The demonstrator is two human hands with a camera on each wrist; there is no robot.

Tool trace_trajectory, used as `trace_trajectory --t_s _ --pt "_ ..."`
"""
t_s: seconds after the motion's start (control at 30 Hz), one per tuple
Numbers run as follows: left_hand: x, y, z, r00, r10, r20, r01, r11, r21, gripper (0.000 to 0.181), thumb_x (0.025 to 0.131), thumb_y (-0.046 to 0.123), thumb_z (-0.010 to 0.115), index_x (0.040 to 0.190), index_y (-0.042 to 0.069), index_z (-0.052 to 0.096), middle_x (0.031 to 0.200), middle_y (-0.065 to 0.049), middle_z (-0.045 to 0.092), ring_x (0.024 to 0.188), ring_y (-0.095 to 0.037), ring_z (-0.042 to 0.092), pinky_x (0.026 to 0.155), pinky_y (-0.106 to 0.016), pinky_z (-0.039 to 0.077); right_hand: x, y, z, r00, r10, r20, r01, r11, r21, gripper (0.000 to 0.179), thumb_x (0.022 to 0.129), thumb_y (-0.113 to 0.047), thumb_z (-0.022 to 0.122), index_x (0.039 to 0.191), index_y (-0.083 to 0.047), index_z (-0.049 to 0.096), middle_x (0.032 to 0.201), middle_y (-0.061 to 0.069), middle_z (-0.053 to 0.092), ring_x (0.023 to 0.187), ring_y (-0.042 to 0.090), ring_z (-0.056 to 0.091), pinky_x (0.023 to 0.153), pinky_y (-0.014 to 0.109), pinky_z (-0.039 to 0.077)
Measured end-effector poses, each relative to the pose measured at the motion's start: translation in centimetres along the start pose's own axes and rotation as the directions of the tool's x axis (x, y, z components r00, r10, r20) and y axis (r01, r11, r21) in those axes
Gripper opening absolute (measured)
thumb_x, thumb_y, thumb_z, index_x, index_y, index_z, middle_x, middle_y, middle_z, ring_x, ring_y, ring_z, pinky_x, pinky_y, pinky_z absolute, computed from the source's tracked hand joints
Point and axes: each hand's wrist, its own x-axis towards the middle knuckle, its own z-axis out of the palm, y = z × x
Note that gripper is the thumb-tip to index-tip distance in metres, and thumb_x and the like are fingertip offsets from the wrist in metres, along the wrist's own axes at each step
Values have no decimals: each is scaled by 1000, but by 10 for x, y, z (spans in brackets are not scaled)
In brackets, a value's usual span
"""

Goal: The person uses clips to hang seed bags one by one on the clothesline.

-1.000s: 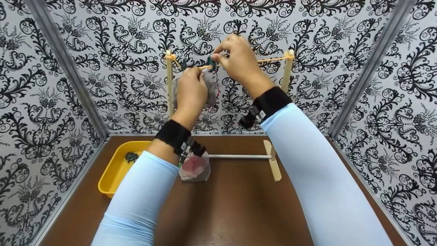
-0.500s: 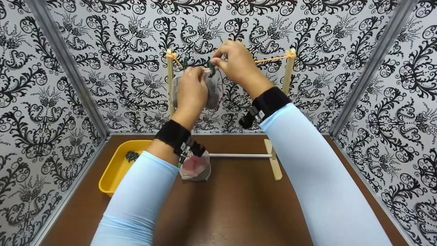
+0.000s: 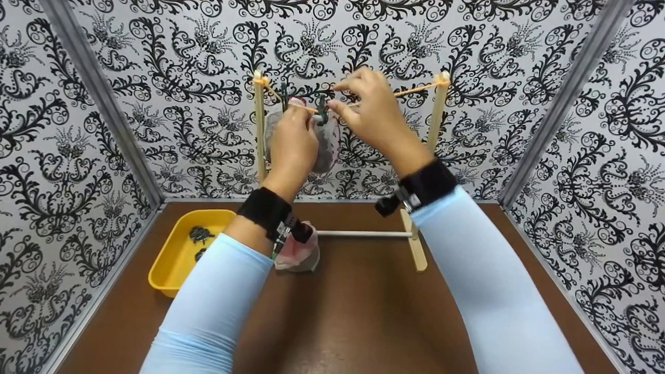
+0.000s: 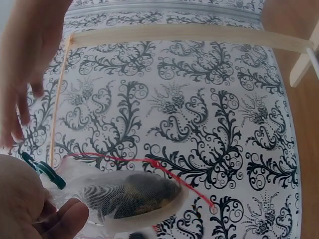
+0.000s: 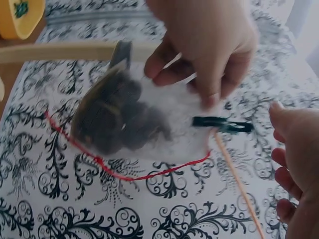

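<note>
A sheer white mesh bag [image 3: 326, 148] with a red drawstring and dark contents hangs from an orange cord [image 3: 415, 90]. In the right wrist view, a dark green clothespin [image 5: 222, 123] clips the bag's edge to the cord. My left hand [image 3: 294, 143] pinches the top of the bag beside the cord, its fingertips partly hidden in the head view. My right hand [image 3: 375, 104] is just right of the clothespin, thumb and fingers spread apart with nothing between them. Another dark green clothespin [image 3: 283, 92] stands on the cord further left.
The cord runs between two wooden posts [image 3: 437, 117], whose stand has a white rod [image 3: 363, 234] and a wooden foot [image 3: 419, 253]. A yellow basin [image 3: 162, 270] with dark green clothespins sits left. A second mesh bag [image 3: 300, 259] rests on the brown table [image 3: 358, 311].
My right hand has let go of the clothespin and drawn back to the right with its fingers parting. The clothespin stays on the cord. My left hand keeps its hold, slightly lower.
</note>
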Motion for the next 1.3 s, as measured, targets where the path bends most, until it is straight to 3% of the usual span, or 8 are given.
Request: trace_trajectory --t_s 0.2,0.47,0.6,0.8,0.97,1.07,1.17,1.3 --pt "-13 -12 10 1000 15 10 -15 1000 3 25 118 25 60 129 8 74 130 -12 73 118 -36 75 105 -49 64 -57 28 2 997 57 -46 -48 984 172 31 113 -31 70 129 -5 78 119 11 80 107 25 74 98 31 63" --pt "-32 -36 23 999 44 20 -43 997 -65 25 111 19 71 134 9 77 131 -12 76 118 -34 76 104 -46 66 -158 104 29 978 206 14 -199 925 324 26 111 -25 75 118 -1 81 99 14 79 82 18 70 72 20 61" --pt "-44 -56 25 997 75 2 -74 991 -111 26 109 19 74 131 8 79 127 -12 77 113 -32 77 99 -44 66 -200 144 47 930 349 119 -368 868 332 26 110 -25 76 119 -1 81 96 14 77 79 19 69 70 24 63" --pt "-67 -100 23 995 100 -27 -102 990 -98 21 107 22 75 120 7 81 118 -13 81 106 -34 78 96 -47 66 -233 188 69 856 458 240 -500 852 156 23 109 -25 78 116 -4 82 101 15 80 86 19 70 76 29 60" --pt "-79 -149 2 999 -40 -21 37 991 -126 24 108 25 72 119 6 80 118 -16 80 104 -34 75 93 -48 65 -252 211 79 785 535 312 -559 829 -15 24 108 -26 78 103 -3 80 96 13 79 82 24 67 71 35 55" --pt "-78 -189 -19 975 -221 17 221 966 -132 34 112 35 66 125 6 77 124 -19 78 105 -36 72 93 -48 63 -261 221 81 735 574 362 -574 810 -120 26 108 -29 78 98 -4 76 92 11 75 78 24 65 66 34 52" --pt "-75 -233 -35 927 -363 88 369 928 -59 45 114 41 59 137 4 72 134 -24 74 110 -41 70 98 -54 61 -266 229 81 687 596 416 -594 790 -151 25 106 -26 78 95 -5 71 89 10 72 77 23 65 65 32 52" --pt "-78 -284 -41 848 -448 282 424 894 146 58 113 34 53 157 -4 58 153 -34 64 129 -52 67 112 -66 57 -272 255 87 672 570 473 -608 789 -87 24 102 -22 81 90 -7 66 80 8 69 70 22 66 60 33 54"
